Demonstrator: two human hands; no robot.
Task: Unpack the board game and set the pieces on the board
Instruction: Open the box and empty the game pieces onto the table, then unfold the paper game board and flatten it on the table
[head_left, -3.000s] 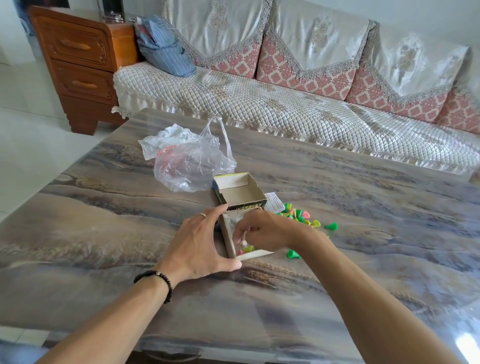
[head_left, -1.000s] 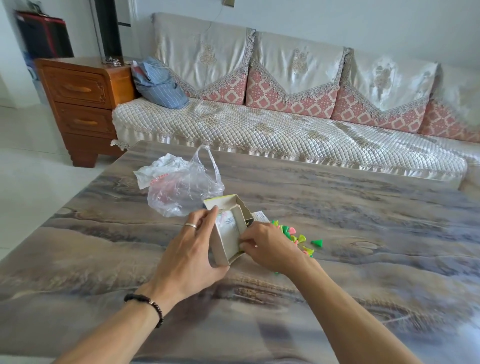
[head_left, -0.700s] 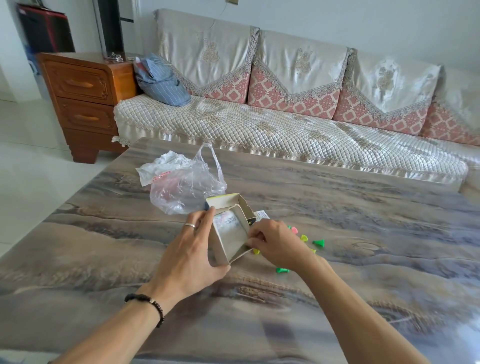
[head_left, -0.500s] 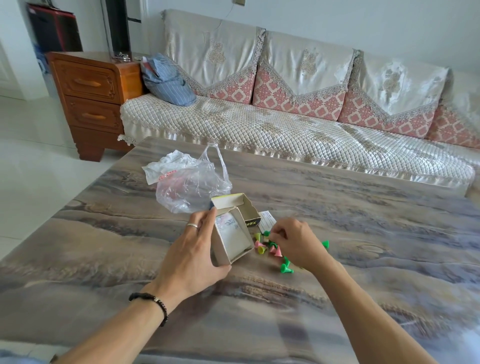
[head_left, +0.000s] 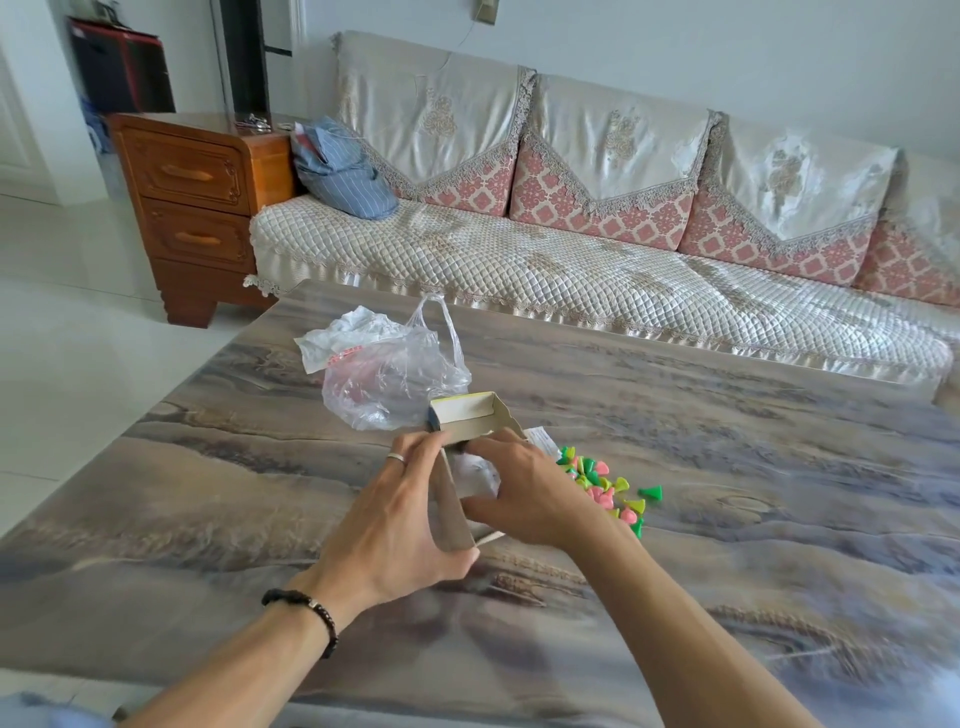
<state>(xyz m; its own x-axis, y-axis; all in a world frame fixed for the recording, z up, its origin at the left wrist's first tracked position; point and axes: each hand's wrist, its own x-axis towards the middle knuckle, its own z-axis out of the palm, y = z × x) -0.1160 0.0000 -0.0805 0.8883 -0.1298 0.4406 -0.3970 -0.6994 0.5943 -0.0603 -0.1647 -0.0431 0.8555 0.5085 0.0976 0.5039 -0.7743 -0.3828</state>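
My left hand (head_left: 395, 519) grips a small cardboard box tray (head_left: 451, 512) from its left side and holds it tipped on edge, its open face turned right. My right hand (head_left: 524, 488) is at that open face, index finger along the top edge and thumb by the lower edge; the other fingers reach inside and are hidden. Something white shows inside the tray. The other box half (head_left: 467, 415) lies open just behind. A heap of small green, pink and yellow cone pieces (head_left: 602, 483) lies on the table right of my right hand. A folded paper (head_left: 540, 435) pokes out behind it.
A crumpled clear plastic bag (head_left: 389, 374) lies behind the boxes on the marble-patterned table (head_left: 727, 545). A quilted sofa (head_left: 571, 275) runs along the table's far edge, and a wooden drawer cabinet (head_left: 197, 208) stands at the far left.
My right hand was over the heap of pieces half a second ago and has come back left to the tray's opening. My left hand keeps the tray tipped up.
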